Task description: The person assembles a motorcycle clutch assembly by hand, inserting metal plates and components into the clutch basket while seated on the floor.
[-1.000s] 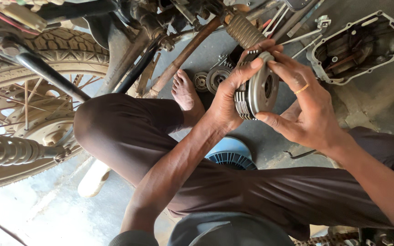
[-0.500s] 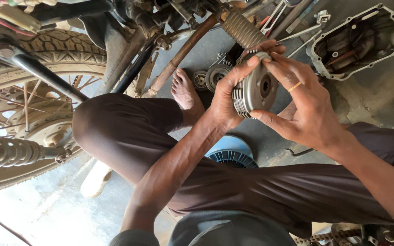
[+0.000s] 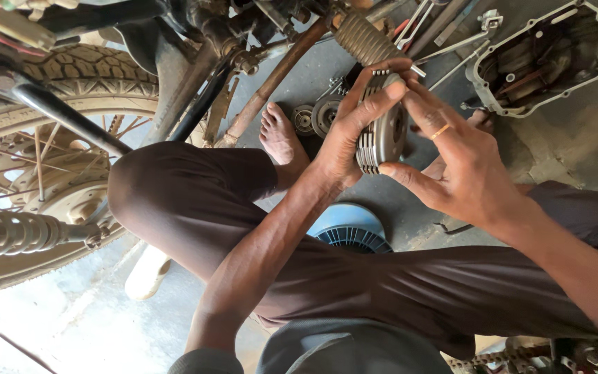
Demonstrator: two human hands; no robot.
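Observation:
A round grey metal clutch pack (image 3: 381, 131), a stack of thin plates on a hub, is held up edge-on between both hands. My left hand (image 3: 351, 128) wraps its left side, fingers curled over the top rim. My right hand (image 3: 461, 163), with a ring on one finger, cups its right face, thumb under the bottom edge. Below the hands lie my folded legs in dark trousers and my bare foot (image 3: 279, 138) on the floor.
A motorcycle rear wheel (image 3: 43, 159) with spokes and a shock spring (image 3: 15, 232) fills the left. An open engine cover (image 3: 541, 59) lies top right, with gears (image 3: 316, 118) and tools (image 3: 451, 38) on the floor. A blue ribbed stool (image 3: 351, 228) sits under my legs.
The clutch pack and both hands have shifted slightly left and up in view. My right fingers have moved over its face. The grip is unchanged.

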